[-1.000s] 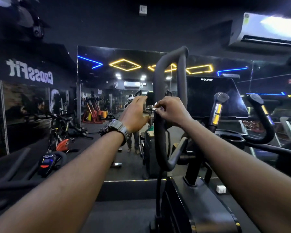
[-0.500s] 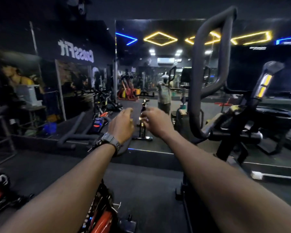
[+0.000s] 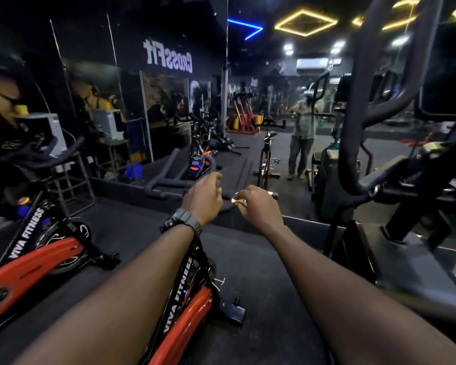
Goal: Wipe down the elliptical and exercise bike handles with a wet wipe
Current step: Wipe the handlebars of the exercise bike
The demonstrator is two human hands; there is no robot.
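My right hand (image 3: 258, 209) pinches a small crumpled white wet wipe (image 3: 238, 201) at its fingertips. My left hand (image 3: 203, 200), with a dark watch on the wrist, hovers just left of the wipe, fingers loosely curled with nothing visible in them. Both hands hang over the black handlebars (image 3: 169, 181) of a red and black exercise bike (image 3: 184, 309) directly below me. Part of the bar's right end is hidden behind my hands. The bike's small console (image 3: 196, 164) sits just beyond. The elliptical's tall curved black handle (image 3: 363, 106) rises at the right, apart from both hands.
A second red exercise bike (image 3: 34, 259) stands at the left. A mirror wall ahead reflects the gym and a standing person (image 3: 303, 133). The elliptical's base and frame (image 3: 411, 259) fill the right side. Dark rubber floor (image 3: 261, 272) lies between the machines.
My hands left the elliptical handle and swung left and down. They now hover over the exercise bike's handlebars, with the wipe still in my right hand.
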